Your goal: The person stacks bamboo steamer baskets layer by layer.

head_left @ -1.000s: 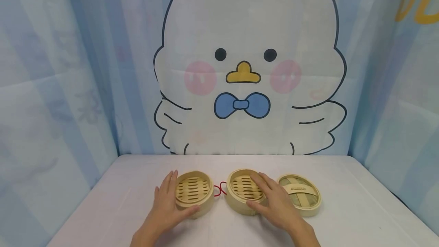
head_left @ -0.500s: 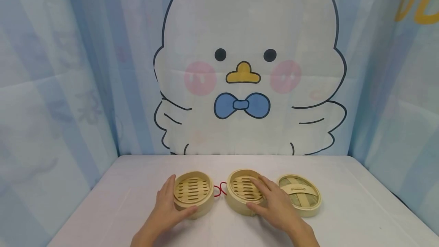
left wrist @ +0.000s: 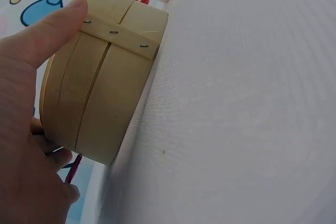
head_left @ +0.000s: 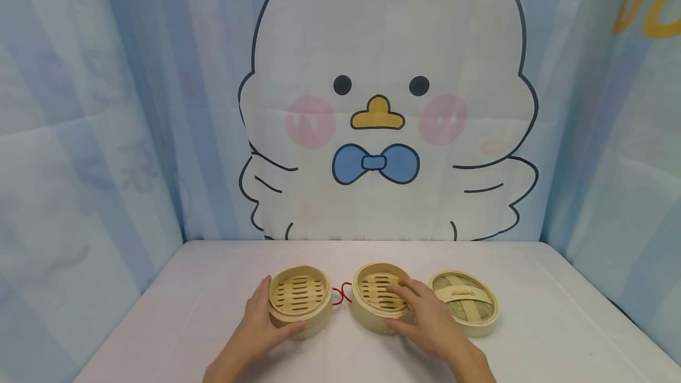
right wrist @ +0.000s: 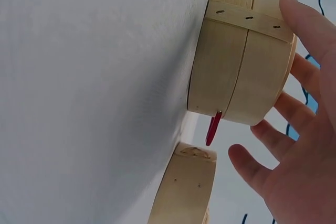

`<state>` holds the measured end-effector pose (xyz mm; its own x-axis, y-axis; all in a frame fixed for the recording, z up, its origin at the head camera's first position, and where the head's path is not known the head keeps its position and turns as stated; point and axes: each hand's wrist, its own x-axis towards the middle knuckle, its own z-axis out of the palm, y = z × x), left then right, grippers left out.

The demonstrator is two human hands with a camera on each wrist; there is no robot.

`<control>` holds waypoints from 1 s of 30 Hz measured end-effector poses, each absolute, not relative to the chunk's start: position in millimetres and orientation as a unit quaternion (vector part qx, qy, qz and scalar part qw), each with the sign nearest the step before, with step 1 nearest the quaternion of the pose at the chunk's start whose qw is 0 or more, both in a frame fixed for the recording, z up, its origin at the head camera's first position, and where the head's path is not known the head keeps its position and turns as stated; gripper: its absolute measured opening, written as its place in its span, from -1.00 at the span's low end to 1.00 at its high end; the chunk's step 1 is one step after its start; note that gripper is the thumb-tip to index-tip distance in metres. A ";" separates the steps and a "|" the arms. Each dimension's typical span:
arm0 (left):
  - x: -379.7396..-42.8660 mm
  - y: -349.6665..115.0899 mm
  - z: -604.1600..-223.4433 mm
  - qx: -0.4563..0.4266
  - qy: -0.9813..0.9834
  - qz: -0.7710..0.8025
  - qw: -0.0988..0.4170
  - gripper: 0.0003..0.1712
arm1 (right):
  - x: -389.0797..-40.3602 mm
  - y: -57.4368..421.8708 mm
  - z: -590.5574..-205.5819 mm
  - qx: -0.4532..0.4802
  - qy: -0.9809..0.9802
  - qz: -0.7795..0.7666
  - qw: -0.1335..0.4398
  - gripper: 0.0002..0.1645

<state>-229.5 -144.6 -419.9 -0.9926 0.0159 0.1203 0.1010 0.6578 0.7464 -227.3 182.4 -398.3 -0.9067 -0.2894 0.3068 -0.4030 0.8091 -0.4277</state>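
Observation:
Two round bamboo steamer baskets with slatted bottoms sit side by side on the table. My left hand point(head_left: 258, 324) holds the left steamer basket point(head_left: 314, 321), its thumb along the near wall and its fingers round the left side; in the left wrist view that thumb overlaps the wall near the rim. Around the right steamer basket point(head_left: 372, 318) curves my right hand point(head_left: 428, 318), fingers bent over the rim and thumb at the near wall. In the right wrist view its little finger stands apart from the bamboo. Red cord loops point(head_left: 337, 295) show between the baskets.
A woven bamboo lid point(head_left: 470, 312) with a strap handle lies right of the right hand. White cloth covers the table point(head_left: 553, 318). A curtain point(head_left: 378, 205) with a cartoon bird rises behind the table's back edge, with blue side curtains.
The left hand has shifted slightly down and closed round the left basket, its fingers less extended. The right fingers have bent a little more at the rim. Baskets and lid look about unmoved.

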 end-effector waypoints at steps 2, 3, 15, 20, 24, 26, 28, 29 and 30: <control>-229.5 -144.9 -420.2 -0.033 -0.907 -0.416 0.051 0.51 | -226.9 182.6 -398.5 0.185 -0.942 0.255 0.115 -0.29; -229.5 -145.2 -420.5 -0.033 -0.907 -0.417 0.051 0.51 | -226.8 182.7 -398.6 0.186 -0.941 0.259 0.115 -0.32; -230.2 -150.1 -424.7 -0.053 -0.896 -0.437 0.064 0.48 | -228.6 187.8 -398.8 0.198 -0.930 0.285 0.125 -0.58; -230.5 -153.0 -427.5 -0.057 -0.885 -0.456 0.070 0.45 | -227.4 187.6 -397.1 0.197 -0.929 0.289 0.124 -0.62; -231.1 -154.3 -427.7 -0.052 -0.883 -0.461 0.065 0.45 | -227.5 188.1 -397.1 0.204 -0.927 0.287 0.130 -0.62; -231.6 -154.7 -427.5 -0.051 -0.884 -0.461 0.063 0.45 | -228.0 188.5 -397.7 0.208 -0.926 0.287 0.134 -0.62; -231.6 -155.0 -427.0 -0.050 -0.883 -0.463 0.061 0.44 | -228.4 189.0 -398.1 0.210 -0.924 0.288 0.136 -0.62; -231.7 -155.0 -427.0 -0.049 -0.882 -0.464 0.061 0.44 | -228.6 189.3 -398.3 0.211 -0.924 0.289 0.136 -0.62; -232.0 -155.0 -427.1 -0.050 -0.882 -0.464 0.062 0.43 | -228.7 189.6 -398.5 0.212 -0.923 0.292 0.136 -0.62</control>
